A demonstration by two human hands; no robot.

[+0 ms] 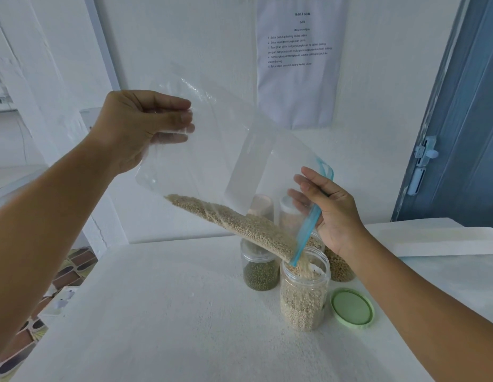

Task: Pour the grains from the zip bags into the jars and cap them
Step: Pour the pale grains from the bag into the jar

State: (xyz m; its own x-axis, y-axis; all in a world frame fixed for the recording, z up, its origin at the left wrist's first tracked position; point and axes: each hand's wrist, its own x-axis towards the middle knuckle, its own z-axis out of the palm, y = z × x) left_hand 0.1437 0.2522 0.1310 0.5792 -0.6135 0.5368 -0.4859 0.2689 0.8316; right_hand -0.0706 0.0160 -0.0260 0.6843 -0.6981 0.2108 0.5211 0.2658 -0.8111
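Head view: pale grains (248, 227) from zip bag (226, 150) into open jar (304, 296).

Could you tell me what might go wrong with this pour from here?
The front jar already looks nearly full while grains remain in the zip bag, so it may overflow. The left hand pinches only a bag corner; a slipped grip could spill grains. The green lid lies off, so capping remains.
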